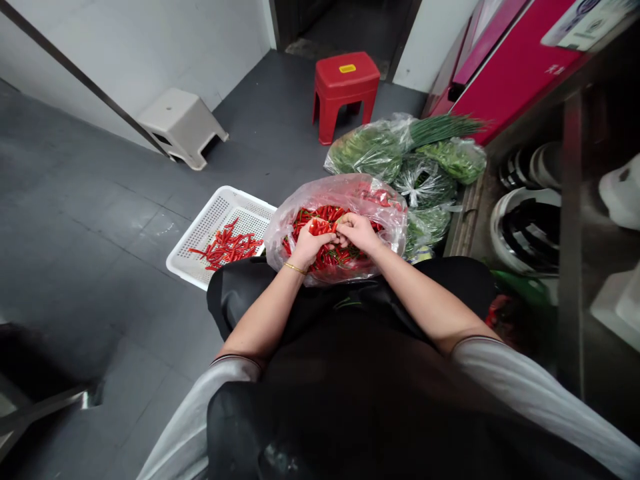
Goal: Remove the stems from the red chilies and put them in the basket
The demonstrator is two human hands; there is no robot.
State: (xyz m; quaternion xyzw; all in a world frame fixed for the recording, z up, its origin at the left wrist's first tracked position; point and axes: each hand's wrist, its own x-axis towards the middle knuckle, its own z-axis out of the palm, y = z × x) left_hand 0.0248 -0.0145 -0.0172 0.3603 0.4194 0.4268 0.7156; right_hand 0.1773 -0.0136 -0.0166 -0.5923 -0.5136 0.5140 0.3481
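A clear plastic bag point(285, 220) full of red chili peppers point(325, 213), some with green stems, lies open in front of my lap. Over the chilies, my left hand point(311, 243) is curled around several red chilies. My right hand point(356, 232) meets it, thumb and fingers pinched on a red chili close to the left fingertips. The exact grip of the right fingers is partly hidden. To the left of the bag, a white perforated basket point(200, 230) holds a small heap of red chilies point(230, 247).
Bagged green vegetables point(367, 150) and a bundle of long green stalks point(443, 129) lie beyond and right of the bag. A red stool point(347, 77) and a white stool point(175, 120) stand farther off. Shelving with white tubs point(525, 230) lines the right side.
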